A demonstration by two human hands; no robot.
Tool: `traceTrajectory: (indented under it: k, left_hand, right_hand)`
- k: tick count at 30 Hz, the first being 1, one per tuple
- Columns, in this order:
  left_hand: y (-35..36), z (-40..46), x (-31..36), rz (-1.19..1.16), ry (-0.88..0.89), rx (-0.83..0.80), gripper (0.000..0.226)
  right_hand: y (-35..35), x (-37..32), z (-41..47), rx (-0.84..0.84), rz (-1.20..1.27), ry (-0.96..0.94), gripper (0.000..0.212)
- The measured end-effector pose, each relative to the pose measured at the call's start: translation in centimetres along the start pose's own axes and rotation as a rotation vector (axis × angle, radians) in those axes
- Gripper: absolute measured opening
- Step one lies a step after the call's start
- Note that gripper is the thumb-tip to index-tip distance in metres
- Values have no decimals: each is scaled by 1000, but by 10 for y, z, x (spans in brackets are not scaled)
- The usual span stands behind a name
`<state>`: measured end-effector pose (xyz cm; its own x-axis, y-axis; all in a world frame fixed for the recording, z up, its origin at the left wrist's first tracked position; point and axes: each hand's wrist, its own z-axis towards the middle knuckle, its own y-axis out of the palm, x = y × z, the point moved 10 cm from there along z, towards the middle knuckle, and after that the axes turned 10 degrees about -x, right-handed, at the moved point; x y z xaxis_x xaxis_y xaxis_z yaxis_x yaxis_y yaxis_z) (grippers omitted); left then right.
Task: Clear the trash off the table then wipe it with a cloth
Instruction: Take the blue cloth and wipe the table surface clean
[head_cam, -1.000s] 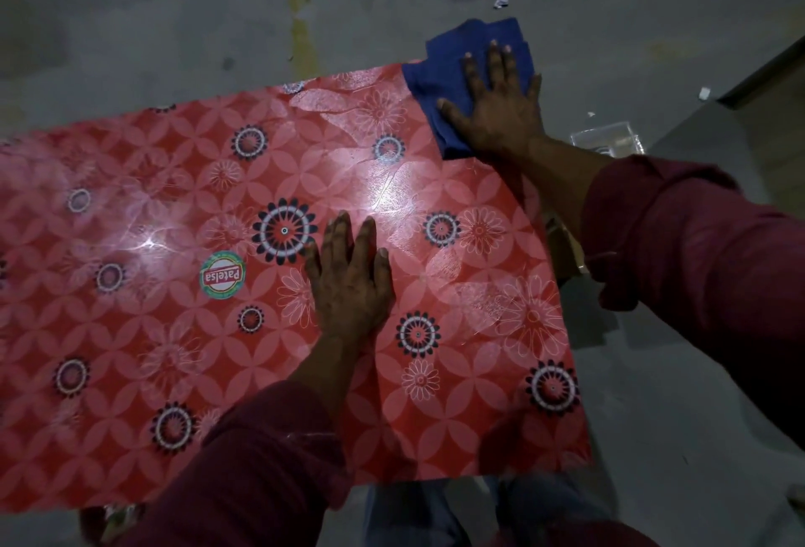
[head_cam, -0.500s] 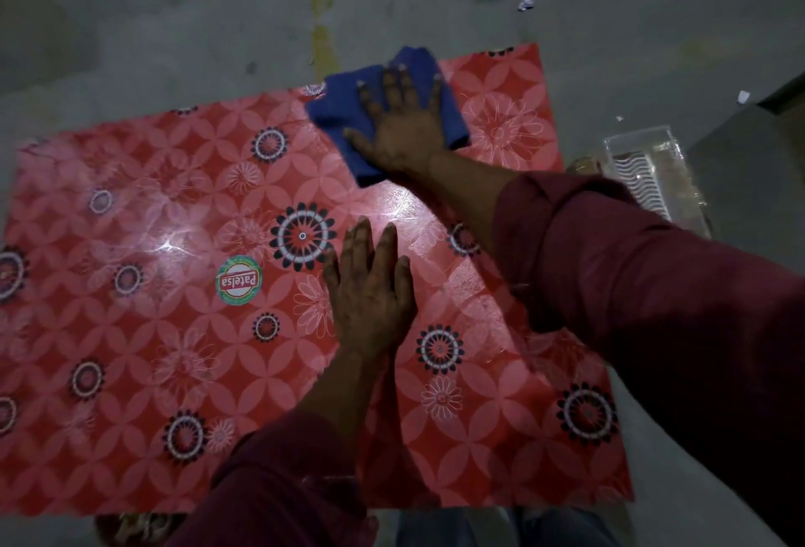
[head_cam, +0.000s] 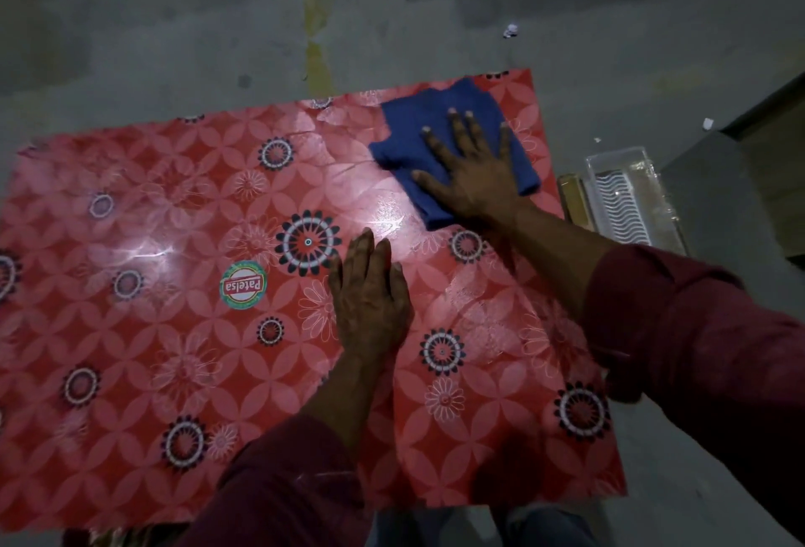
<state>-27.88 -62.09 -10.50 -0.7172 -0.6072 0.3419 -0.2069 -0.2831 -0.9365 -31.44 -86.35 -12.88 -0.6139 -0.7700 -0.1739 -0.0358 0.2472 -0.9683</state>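
Observation:
The table [head_cam: 143,328] has a glossy red top with a flower pattern and a round Patelsa sticker [head_cam: 242,286]. A folded blue cloth [head_cam: 418,128] lies near its far right corner. My right hand [head_cam: 472,169] presses flat on the cloth with fingers spread. Flat on the middle of the table, my left hand [head_cam: 370,298] rests with straight fingers and holds nothing. No trash shows on the table top.
On the grey concrete floor to the right of the table lies a clear plastic tray [head_cam: 627,193] with a wavy insert. Small white scraps [head_cam: 510,30] lie on the floor beyond the table. A grey box edge [head_cam: 740,180] stands at the right.
My right hand slid the cloth left along the far edge, then back to the right toward the far right corner. My left hand stayed pressed on the middle of the table.

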Motion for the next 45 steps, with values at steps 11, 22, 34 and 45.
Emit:
traceTrajectory:
  k: [11,22,34,45]
  left_hand:
    - [-36,34,-82,-53,125,-110,34]
    - [-52,40,-151,-30,130,105,41]
    - [-41,43,-147,32,95,-99,57]
    - [-34,44,-148,9,95,-137,63]
  right_hand:
    - [6,24,-30,111,128,597,83]
    - [33,-173,0,61,-22,48,73]
    - [29,-92,-86,20,-129,-58,73]
    - [29,-47,-131,217,205,1011,75]
